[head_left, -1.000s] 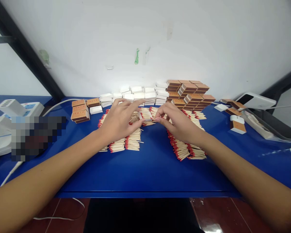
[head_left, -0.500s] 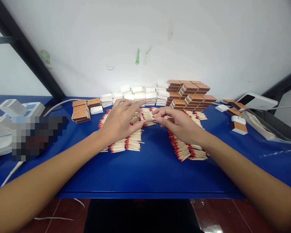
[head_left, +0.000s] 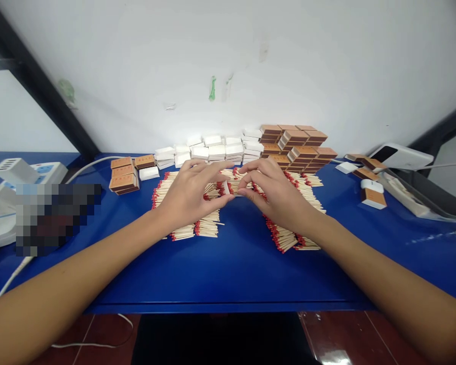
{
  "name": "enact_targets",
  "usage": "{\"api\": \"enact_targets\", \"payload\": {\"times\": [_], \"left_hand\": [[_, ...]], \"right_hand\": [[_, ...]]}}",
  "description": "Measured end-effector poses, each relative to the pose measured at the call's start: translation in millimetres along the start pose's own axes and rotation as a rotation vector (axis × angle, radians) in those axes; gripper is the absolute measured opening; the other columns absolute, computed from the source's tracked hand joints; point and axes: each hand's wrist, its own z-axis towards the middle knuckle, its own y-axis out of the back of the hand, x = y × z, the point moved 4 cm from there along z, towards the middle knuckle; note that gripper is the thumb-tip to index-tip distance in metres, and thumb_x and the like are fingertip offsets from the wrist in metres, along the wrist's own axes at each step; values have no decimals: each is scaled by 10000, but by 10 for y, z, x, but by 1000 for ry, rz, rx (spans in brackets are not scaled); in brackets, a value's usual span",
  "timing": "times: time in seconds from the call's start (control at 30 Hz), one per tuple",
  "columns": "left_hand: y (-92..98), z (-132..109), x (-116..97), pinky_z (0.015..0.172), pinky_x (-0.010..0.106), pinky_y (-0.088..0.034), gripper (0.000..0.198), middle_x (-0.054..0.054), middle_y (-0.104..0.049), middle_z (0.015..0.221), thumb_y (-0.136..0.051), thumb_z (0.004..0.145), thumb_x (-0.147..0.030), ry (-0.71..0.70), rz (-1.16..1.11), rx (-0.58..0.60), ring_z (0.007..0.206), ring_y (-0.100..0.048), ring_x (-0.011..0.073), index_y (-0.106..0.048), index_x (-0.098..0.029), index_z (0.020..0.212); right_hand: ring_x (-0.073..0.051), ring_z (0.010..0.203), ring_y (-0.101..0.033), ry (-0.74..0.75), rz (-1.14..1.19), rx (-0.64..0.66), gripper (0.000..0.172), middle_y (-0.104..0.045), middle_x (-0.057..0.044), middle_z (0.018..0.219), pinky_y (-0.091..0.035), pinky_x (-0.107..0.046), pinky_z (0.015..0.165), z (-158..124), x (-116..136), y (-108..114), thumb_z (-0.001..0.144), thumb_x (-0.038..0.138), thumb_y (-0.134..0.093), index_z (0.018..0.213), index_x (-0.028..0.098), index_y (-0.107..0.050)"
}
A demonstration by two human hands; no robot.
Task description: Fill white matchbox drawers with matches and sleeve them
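A small white matchbox tray point(head_left: 226, 187) with red-tipped matches in it sits between my hands, partly covered by fingers. My left hand point(head_left: 190, 195) holds its left side, thumb at the near edge and the other fingers arched over the far side. From the right, my right hand point(head_left: 275, 195) has its thumb and curled fingers closed at the tray's right end; the contact itself is partly hidden. Loose matches point(head_left: 207, 225) lie in bundles under and beside my left hand. More matches point(head_left: 283, 238) spread beneath my right hand.
White trays point(head_left: 213, 152) are piled along the wall. Brown matchboxes point(head_left: 304, 152) are stacked behind my right hand, and several more point(head_left: 123, 177) stand at the left. A power strip point(head_left: 47, 172) lies on the left of the blue table point(head_left: 220, 274); a white device point(head_left: 401, 154) rests at the right.
My right hand has moved left, bringing its fingertips up to the tray's right end. My left thumb has shifted slightly right along the near edge.
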Motion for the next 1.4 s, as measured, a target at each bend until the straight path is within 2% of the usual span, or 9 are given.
{"api": "enact_targets", "payload": {"times": [0.17,0.27,0.4,0.47,0.6,0.77,0.9,1.0,1.4], "left_hand": [[4,1,-1,1124,435,-435,515,2,-830,1118,-781,966,-357,-12,-11,-27,1123,-745,231,-571,-269,1427],[21,1,0,1118,434,-441,511,5,-833,1103,-791,965,-395,2,-21,-49,1124,-755,235,-584,-261,1413],[51,10,-3,1115,436,-452,523,9,-831,1136,-810,947,-421,62,-50,-44,1158,-754,238,-597,-269,1400],[60,14,-3,1111,442,-455,525,10,-827,1150,-810,944,-407,74,-50,-34,1173,-746,241,-596,-275,1405],[51,9,36,1101,449,-451,563,7,-821,1141,-792,950,-363,63,-19,3,1202,-717,251,-560,-291,1458],[59,18,139,1093,441,-436,568,13,-820,1104,-788,948,-355,38,35,16,1190,-702,259,-554,-276,1459],[84,35,212,1071,426,-433,536,6,-816,1088,-786,939,-317,45,86,-15,1123,-722,252,-562,-261,1422],[87,34,225,1071,427,-431,529,11,-814,1104,-777,943,-298,31,124,-27,1114,-716,252,-555,-253,1421],[85,37,190,1072,421,-423,538,11,-813,1100,-784,936,-269,-6,171,-33,1050,-702,244,-547,-235,1418]], "right_hand": [[-329,1215,-574,10,15,-15,109,-639,-128,1218,-462,-558,1042,9,22,39,1073,268,-540,989,271,-609],[-317,1184,-587,-17,35,-23,89,-668,-113,1189,-491,-519,1008,2,-6,78,1076,322,-554,1086,273,-628],[-325,1168,-631,-113,68,62,374,-686,-128,1315,-540,-502,963,-33,-114,72,1036,466,-638,1354,272,-609],[-324,1130,-663,-144,81,103,439,-699,-134,1336,-558,-505,949,-49,-168,46,1020,483,-662,1401,272,-611],[-311,1083,-689,-136,93,81,378,-728,-128,1296,-568,-492,942,-45,-205,12,1016,443,-681,1347,262,-661],[-293,1101,-679,-176,118,45,381,-710,-123,1324,-560,-451,911,-30,-230,-16,1027,416,-671,1369,257,-616],[-296,1072,-632,-91,15,86,133,-704,-104,1121,-517,-459,927,-46,-273,-75,1029,334,-662,1124,241,-665],[-304,1075,-585,-39,-61,145,49,-668,-109,1096,-494,-472,942,-58,-305,-148,1019,268,-661,1055,235,-667],[-311,1044,-540,-19,-160,194,70,-631,-128,1052,-482,-449,908,-23,-292,-231,1038,192,-597,983,198,-640]]}}
